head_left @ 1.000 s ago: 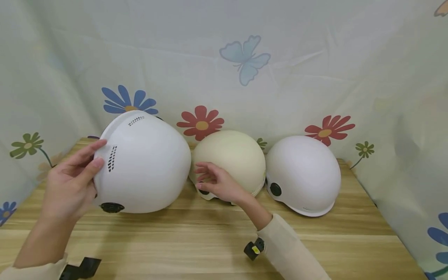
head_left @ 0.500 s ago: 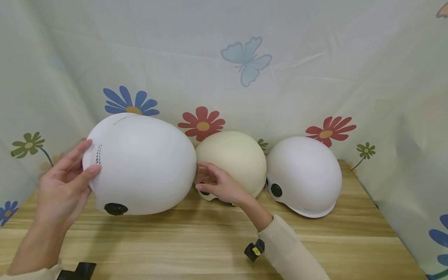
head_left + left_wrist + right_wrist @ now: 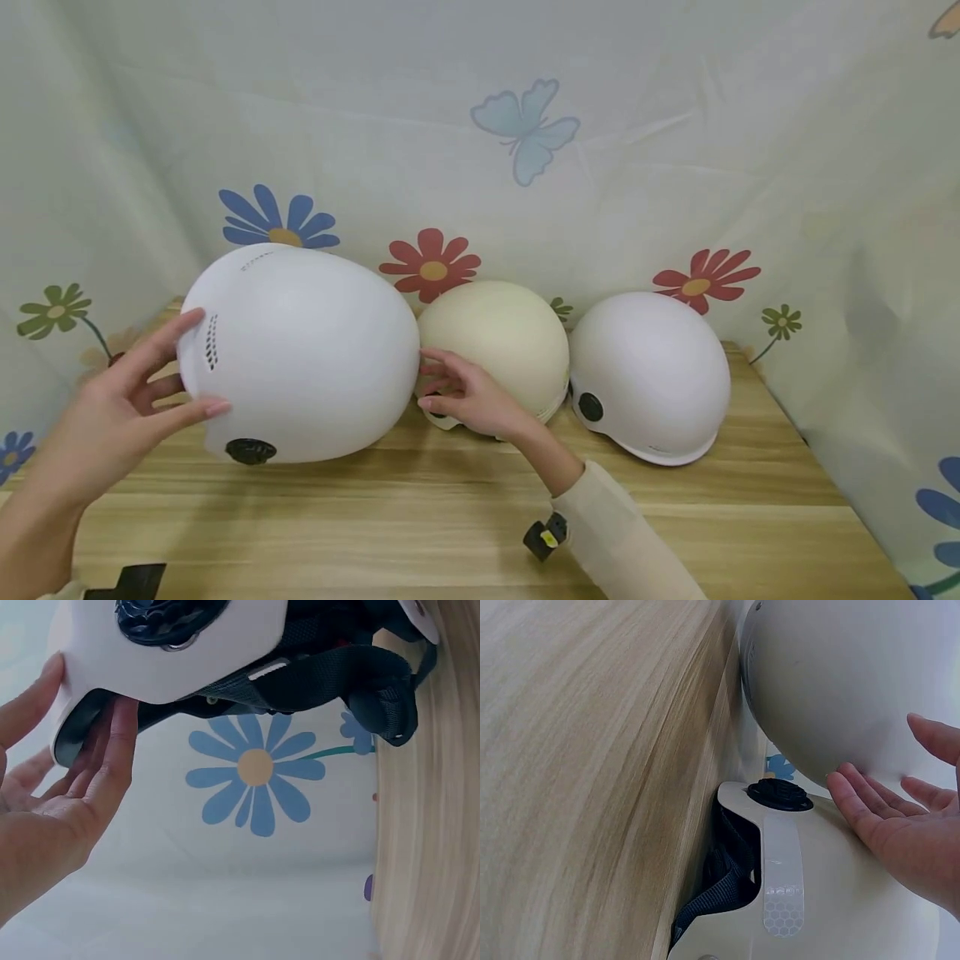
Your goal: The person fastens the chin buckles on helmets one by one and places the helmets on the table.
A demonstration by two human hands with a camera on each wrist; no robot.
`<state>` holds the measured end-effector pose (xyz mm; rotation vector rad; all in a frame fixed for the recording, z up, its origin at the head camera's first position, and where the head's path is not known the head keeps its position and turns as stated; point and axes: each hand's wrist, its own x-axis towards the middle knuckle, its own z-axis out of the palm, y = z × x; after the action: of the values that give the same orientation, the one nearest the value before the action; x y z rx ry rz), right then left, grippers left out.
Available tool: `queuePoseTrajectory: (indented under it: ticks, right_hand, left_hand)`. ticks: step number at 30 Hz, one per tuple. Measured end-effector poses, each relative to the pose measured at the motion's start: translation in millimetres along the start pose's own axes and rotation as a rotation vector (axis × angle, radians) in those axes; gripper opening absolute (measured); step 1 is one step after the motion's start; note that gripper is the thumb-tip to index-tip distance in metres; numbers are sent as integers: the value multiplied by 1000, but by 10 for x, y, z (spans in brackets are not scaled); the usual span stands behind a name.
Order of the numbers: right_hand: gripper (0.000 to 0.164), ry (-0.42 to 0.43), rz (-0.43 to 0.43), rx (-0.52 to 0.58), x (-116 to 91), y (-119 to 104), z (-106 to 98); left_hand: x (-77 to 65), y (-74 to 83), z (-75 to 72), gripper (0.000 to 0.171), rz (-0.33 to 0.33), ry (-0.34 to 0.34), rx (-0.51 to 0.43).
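A large white helmet [image 3: 307,358] lies at the left with a vented rim facing left and a black round knob low on its near side. My left hand [image 3: 112,417] grips that rim, thumb and index on the outer shell; in the left wrist view, fingers [image 3: 112,750] reach inside the edge beside dark straps. My right hand [image 3: 472,396] has its fingers loosely extended, fingertips [image 3: 844,776] at the white helmet's rounded right end. Behind that hand stands a cream helmet [image 3: 510,333], its black knob [image 3: 780,793] and strap visible in the right wrist view.
A second white helmet [image 3: 652,375] stands at the right, next to the cream one. All are on a wood-grain table [image 3: 450,517]. A curtain [image 3: 630,200] printed with flowers and a butterfly hangs behind and along the sides.
The large white helmet has turned and its rim has shifted left. My left thumb has slid lower on the shell, spreading from the index finger. My right hand has stayed nearly still.
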<state>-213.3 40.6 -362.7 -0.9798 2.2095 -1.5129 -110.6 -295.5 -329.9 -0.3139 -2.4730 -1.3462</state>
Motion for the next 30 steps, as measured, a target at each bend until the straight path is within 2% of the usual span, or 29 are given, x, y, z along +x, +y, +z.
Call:
queuePoseTrajectory:
  ticks: [2,5,14,20,26,30]
  right_hand:
    - [60,5,-2,-4,-6,1,2]
    - [60,11,-1,-12,-8,7,5]
    - [62,5,-1,-10,-6,3,12]
    - [62,-11,6,-38,20,3,31]
    - [62,-15,3,-44,37,-12,75]
    - [62,-14,-13,-43,61,24,99]
  left_hand:
    - [1,-22,10,90,33,-30,24]
    - [-1,-38,33,93,48,-49,60]
    - [-2,-77,59,93,44,-28,104]
    - [-27,-152,44,88,75,-17,88]
    - [-52,-249,31,87,53,-2,91]
    - [-76,-332,36,90,47,21,38]
